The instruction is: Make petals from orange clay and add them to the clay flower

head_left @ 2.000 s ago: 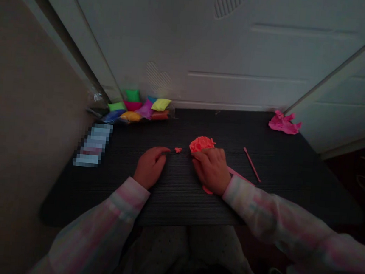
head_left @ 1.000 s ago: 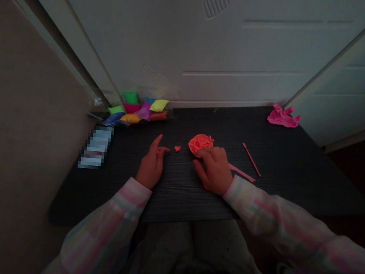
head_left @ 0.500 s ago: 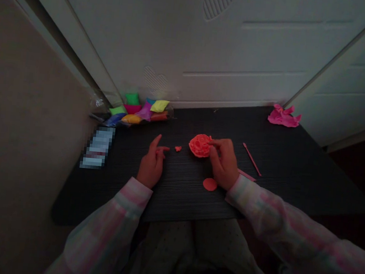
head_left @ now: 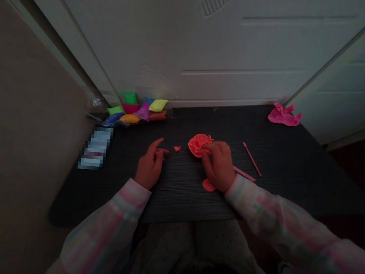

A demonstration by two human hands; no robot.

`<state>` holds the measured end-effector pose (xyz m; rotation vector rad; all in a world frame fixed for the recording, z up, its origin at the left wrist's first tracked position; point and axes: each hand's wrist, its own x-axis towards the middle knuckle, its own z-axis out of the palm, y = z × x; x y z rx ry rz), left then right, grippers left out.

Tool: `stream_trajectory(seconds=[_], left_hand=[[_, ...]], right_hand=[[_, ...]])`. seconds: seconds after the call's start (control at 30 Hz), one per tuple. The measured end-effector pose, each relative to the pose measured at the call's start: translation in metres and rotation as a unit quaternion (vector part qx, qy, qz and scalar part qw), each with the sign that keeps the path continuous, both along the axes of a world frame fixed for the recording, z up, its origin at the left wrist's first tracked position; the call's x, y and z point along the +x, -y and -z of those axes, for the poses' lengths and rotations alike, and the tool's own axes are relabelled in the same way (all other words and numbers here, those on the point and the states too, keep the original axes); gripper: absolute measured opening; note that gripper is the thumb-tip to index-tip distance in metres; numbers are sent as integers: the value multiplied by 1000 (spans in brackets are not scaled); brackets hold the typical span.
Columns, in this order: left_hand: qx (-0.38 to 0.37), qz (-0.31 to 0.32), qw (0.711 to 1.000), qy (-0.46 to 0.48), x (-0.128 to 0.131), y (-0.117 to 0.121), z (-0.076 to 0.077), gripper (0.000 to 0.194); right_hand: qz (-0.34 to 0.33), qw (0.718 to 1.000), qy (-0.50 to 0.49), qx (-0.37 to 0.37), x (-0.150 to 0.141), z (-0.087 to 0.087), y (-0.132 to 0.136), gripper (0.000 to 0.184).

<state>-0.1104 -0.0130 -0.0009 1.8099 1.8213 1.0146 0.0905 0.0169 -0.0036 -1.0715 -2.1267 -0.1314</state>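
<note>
Right hand [head_left: 218,168] curled, fingertips on the ruffled orange clay flower [head_left: 197,144], firmness of hold impossible to judge; left hand [head_left: 150,165] half open, nothing clearly held. Clay disc [head_left: 208,185] half hidden beneath the right hand; clay crumb [head_left: 177,148] between both hands. Farther off, pink stick [head_left: 251,159], clay packets [head_left: 133,113], crumpled pink wrapper [head_left: 284,115].

The only view looks from the person's head, facing forward and down over both forearms. The left hand [head_left: 149,166] and right hand [head_left: 218,168] sit just below the middle of the frame, fairly near the camera. The dark tabletop [head_left: 176,204] extends beyond the hands to a white door [head_left: 228,51] filling the top of the frame. A beige wall [head_left: 19,139] runs down the left side, and the person's lap [head_left: 166,250] shows below the hands.
</note>
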Motion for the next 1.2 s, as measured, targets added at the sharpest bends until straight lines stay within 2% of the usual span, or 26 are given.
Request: stream_trajectory(seconds=[0.1,0.27,0.37,0.6,0.63,0.7,0.8,0.87,0.97,1.2], left_hand=[[-2,1,1000,-2,0,0,0,36],[-8,-1,1000,-3,1,0,-1,35],[-4,3,1000,-8,2,1,-1,35],[6,-1,1000,-9,1,2,-1,34],[10,0,1000,-10,1,2,-1,34],[14,4,1000,-10,0,1,0,34],[14,13,1000,-8,0,0,1,34],[17,17,1000,-6,0,0,2,33],[20,20,1000,-4,0,-1,2,33],[24,15,1000,-6,2,0,2,32]], right_hand=[[23,1000,-21,-4,2,-2,2,18],[-79,993,84,1,-7,1,9,17],[-94,991,94,2,-12,3,9,16],[27,998,-52,-2,9,-13,1,14],[32,997,-72,-9,14,-16,2,14],[10,993,-94,-70,26,-19,8,13],[-63,979,7,-196,40,-17,25,14],[-78,971,70,-215,45,-13,36,19],[-80,966,108,-219,48,-6,48,27],[-70,963,52,-254,48,-2,53,17]])
